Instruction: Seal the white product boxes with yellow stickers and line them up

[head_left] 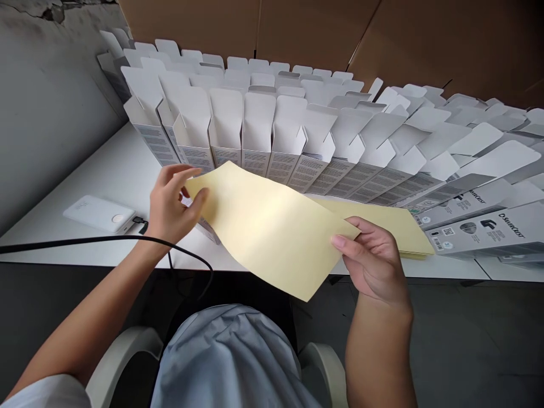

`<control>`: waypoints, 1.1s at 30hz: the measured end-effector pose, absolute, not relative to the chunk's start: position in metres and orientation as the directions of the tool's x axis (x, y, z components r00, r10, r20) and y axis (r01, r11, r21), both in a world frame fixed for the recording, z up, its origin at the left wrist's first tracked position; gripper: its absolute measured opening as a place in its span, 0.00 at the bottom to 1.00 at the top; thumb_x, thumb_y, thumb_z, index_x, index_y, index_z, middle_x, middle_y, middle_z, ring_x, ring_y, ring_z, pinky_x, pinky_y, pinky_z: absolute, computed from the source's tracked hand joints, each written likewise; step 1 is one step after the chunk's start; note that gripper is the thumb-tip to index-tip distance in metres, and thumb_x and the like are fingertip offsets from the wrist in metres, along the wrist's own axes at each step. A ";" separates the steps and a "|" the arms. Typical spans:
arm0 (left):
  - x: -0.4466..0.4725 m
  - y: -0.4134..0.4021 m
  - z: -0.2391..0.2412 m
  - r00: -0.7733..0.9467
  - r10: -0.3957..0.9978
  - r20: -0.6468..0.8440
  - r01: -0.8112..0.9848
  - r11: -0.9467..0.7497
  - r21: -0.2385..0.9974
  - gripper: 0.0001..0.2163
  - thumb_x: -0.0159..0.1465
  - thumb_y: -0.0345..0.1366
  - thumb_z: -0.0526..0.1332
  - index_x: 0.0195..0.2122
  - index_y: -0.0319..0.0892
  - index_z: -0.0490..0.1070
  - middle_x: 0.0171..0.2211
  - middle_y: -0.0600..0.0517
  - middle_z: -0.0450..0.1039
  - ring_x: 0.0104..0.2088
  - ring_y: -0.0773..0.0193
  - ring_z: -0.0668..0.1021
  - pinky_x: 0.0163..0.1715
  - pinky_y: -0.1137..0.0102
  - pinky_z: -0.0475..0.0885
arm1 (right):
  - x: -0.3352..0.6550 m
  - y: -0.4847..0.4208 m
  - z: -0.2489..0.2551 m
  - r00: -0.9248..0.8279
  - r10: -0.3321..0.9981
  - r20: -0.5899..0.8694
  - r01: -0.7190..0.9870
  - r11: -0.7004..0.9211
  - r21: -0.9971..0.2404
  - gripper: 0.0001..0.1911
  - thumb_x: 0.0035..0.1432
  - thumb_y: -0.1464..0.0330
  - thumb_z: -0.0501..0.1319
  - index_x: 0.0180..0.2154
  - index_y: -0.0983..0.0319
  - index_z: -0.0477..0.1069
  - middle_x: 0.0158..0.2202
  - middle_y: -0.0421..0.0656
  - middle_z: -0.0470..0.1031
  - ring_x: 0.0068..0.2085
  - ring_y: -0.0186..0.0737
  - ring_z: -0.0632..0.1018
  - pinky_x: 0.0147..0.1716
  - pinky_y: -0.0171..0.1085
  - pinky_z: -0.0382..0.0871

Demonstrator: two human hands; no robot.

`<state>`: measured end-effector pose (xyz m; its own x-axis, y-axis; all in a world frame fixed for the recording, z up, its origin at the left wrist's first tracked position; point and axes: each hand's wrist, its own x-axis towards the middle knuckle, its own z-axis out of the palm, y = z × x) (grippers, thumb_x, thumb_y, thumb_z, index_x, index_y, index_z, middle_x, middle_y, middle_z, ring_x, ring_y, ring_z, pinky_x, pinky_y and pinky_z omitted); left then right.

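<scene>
A pale yellow sheet of paper or thin card (276,226) is held up in front of me, bowed and tilted. My right hand (376,260) pinches its right corner, thumb on the near face and fingers behind. At the sheet's left edge is my left hand (172,204), its thumb and fingers apart; the thumb overlaps the near face, and I cannot tell whether it touches. Behind the right hand, a stack of similar yellow sheets (382,224) lies on the white table. Below the left hand, a small printed edge of something is mostly hidden by the sheet.
Rows of upright white printed cartons (255,164) with raised flaps line the table's back. Large brown cardboard (306,34) stands behind them. A white power bank (100,214) lies left, and a black cable (106,238) crosses over my left wrist. Chair armrests (123,362) flank me.
</scene>
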<state>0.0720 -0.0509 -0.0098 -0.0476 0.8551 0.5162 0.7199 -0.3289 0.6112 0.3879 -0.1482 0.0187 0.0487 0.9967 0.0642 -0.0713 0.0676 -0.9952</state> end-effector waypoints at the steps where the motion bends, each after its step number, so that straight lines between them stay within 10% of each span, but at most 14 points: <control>1: 0.080 -0.053 -0.004 0.020 0.830 0.558 0.741 -0.387 0.549 0.19 0.60 0.44 0.62 0.50 0.42 0.75 0.53 0.48 0.67 0.33 0.78 0.68 0.37 0.77 0.67 | 0.388 -0.147 0.018 0.062 0.996 0.064 -0.067 0.069 -0.995 0.10 0.50 0.62 0.71 0.34 0.59 0.76 0.29 0.43 0.78 0.30 0.41 0.77 0.32 0.40 0.73; 5: 0.117 -0.061 0.022 0.236 0.746 0.623 0.739 -0.554 0.383 0.18 0.59 0.44 0.63 0.48 0.44 0.76 0.58 0.46 0.64 0.53 0.57 0.68 0.60 0.58 0.59 | 0.392 -0.145 0.016 0.082 0.995 0.063 -0.004 0.064 -0.998 0.09 0.51 0.63 0.71 0.33 0.60 0.76 0.27 0.42 0.77 0.28 0.40 0.76 0.29 0.38 0.71; 9: 0.151 -0.056 0.041 0.560 0.671 0.485 0.466 -0.740 0.485 0.19 0.60 0.47 0.62 0.49 0.43 0.75 0.60 0.45 0.62 0.65 0.50 0.59 0.68 0.53 0.47 | 0.396 -0.146 0.026 0.001 0.996 0.092 0.010 0.092 -0.996 0.09 0.52 0.64 0.70 0.36 0.59 0.78 0.30 0.42 0.78 0.31 0.41 0.77 0.31 0.38 0.72; 14: 0.176 -0.044 0.053 0.765 0.593 0.250 0.273 -0.651 0.708 0.16 0.66 0.43 0.55 0.45 0.37 0.75 0.42 0.49 0.73 0.44 0.68 0.72 0.66 0.63 0.53 | 0.401 -0.145 0.048 -0.010 0.988 0.154 0.098 0.154 -0.983 0.05 0.53 0.66 0.69 0.32 0.61 0.77 0.25 0.40 0.73 0.26 0.35 0.72 0.24 0.33 0.66; 19: 0.182 -0.050 0.062 0.862 0.459 0.215 0.260 -0.765 0.590 0.15 0.67 0.36 0.52 0.48 0.45 0.77 0.38 0.50 0.73 0.40 0.73 0.69 0.61 0.66 0.53 | 0.402 -0.148 0.062 -0.222 0.971 0.091 0.403 0.176 -0.898 0.05 0.58 0.68 0.66 0.31 0.63 0.76 0.29 0.42 0.75 0.31 0.35 0.73 0.30 0.33 0.67; 33: 0.182 -0.087 0.039 0.427 0.350 0.834 0.313 -0.922 0.227 0.07 0.62 0.34 0.63 0.38 0.39 0.77 0.41 0.48 0.73 0.41 0.73 0.72 0.45 0.74 0.66 | 0.383 -0.157 0.041 -0.088 0.970 0.228 0.180 0.240 -0.954 0.09 0.63 0.66 0.63 0.31 0.63 0.74 0.24 0.38 0.67 0.24 0.29 0.66 0.22 0.29 0.59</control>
<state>0.1820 -0.0867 0.0385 0.4271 0.3501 0.8337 0.3129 -0.9223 0.2270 0.3834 -0.1566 0.0407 -0.0883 0.9697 0.2278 0.1797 0.2404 -0.9539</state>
